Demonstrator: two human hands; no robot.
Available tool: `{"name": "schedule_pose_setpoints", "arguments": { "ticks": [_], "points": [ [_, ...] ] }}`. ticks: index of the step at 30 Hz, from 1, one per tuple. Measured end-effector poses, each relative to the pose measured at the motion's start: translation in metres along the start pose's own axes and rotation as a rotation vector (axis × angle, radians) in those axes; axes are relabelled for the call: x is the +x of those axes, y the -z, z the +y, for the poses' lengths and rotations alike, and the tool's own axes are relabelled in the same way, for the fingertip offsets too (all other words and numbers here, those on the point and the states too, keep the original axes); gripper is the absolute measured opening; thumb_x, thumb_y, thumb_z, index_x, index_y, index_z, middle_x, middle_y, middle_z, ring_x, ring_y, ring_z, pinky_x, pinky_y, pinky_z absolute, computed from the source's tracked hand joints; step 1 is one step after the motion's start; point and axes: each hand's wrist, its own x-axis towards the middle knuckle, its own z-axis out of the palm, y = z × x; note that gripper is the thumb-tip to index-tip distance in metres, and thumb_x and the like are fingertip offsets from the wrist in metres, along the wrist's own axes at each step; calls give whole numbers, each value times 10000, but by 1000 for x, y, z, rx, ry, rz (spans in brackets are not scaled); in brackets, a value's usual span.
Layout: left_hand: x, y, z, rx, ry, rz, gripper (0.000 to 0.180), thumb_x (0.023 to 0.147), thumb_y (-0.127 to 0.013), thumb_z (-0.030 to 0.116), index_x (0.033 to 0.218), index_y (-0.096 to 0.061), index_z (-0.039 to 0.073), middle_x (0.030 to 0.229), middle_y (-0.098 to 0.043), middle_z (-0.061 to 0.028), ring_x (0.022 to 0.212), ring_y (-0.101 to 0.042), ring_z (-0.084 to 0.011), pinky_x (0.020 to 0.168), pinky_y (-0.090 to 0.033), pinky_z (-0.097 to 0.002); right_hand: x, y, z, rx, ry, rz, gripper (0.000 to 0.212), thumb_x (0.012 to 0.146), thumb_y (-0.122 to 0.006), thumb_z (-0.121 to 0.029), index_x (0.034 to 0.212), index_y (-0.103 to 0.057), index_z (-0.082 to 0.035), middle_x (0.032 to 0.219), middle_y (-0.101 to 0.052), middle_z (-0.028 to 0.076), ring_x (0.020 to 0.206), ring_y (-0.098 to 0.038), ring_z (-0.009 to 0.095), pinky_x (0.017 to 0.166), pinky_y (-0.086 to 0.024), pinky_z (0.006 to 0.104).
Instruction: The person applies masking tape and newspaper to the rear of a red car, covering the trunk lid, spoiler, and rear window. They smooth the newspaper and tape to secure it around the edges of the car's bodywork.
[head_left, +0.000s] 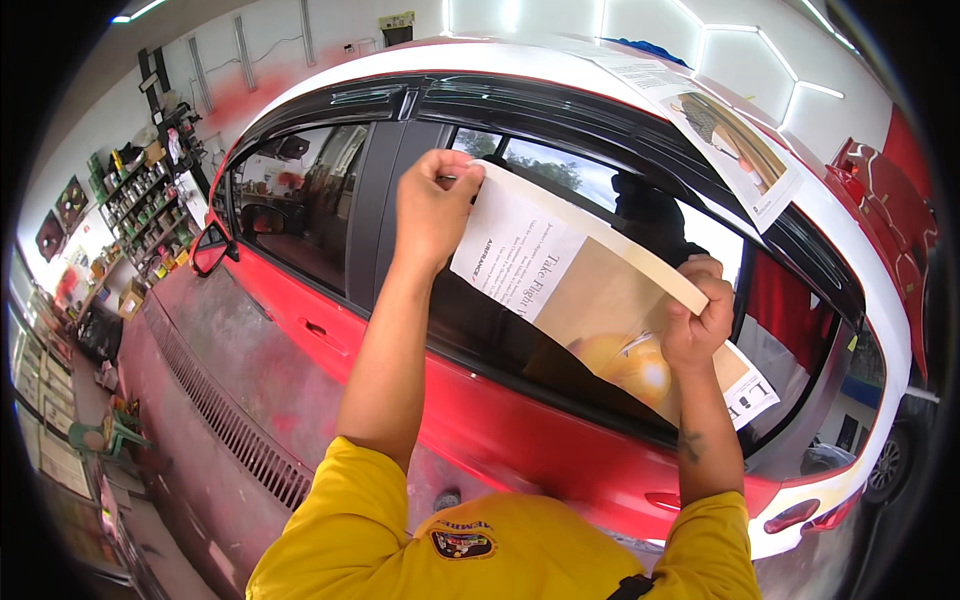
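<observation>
A printed newspaper sheet (575, 285) is stretched between my two hands in front of the rear side window (465, 335) of a red and white car. A strip of cream masking tape (600, 232) runs along its upper edge. My left hand (430, 205) pinches the upper left corner between thumb and fingers. Near the right end of the tape, my right hand (697, 315) is closed on the edge. The sheet hangs tilted, lower at the right. Whether the tape touches the car, I cannot tell.
Another paper sheet (725, 150) lies over the roof edge at upper right. The front side mirror (210, 248) juts out at left. A floor grate (225, 400) runs beside the car. Shelves of cans (145, 205) stand along the far left wall. A red panel (875, 230) is at right.
</observation>
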Motion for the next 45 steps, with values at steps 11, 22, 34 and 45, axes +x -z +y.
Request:
{"name": "schedule_pose_setpoints", "arguments": {
  "ticks": [11, 22, 34, 45],
  "points": [
    [18, -27, -4, 224, 4, -187, 127, 1077, -675, 82, 1054, -689, -43, 915, -714, -82, 742, -767, -170, 652, -616, -315, -9, 12, 3, 96, -96, -23, 256, 967, -760, -168, 973, -575, 9, 856, -616, 131, 803, -534, 244, 854, -487, 415],
    [18, -24, -9, 383, -55, 6, 222, 965, -808, 59, 1136, -691, -20, 859, -737, -93, 707, -758, -205, 649, -605, -348, 2, 6, -4, -20, 4, -54, 259, 940, -764, -185, 911, -589, 3, 794, -592, 138, 720, -525, 255, 820, -499, 424],
    [-61, -74, -73, 813, -563, -70, 1496, 758, -810, 819, 1705, -157, -138, 1783, -256, -308, 1699, -175, -407, 1291, -96, -754, 11, 72, -55, -232, -284, -292, 388, 933, -835, -97, 1294, -748, 15, 828, -665, 80, 800, -604, 254, 907, -495, 399],
    [-63, -85, -71, 774, -602, -59, 1513, 736, -877, 760, 1713, -131, -123, 1781, -264, -305, 1690, -200, -412, 1304, -59, -736, -21, 249, -121, -1119, -332, -756, 483, 940, -759, -45, 1364, -808, -272, 788, -552, 75, 636, -610, 244, 587, -503, 408]
  ]
}}
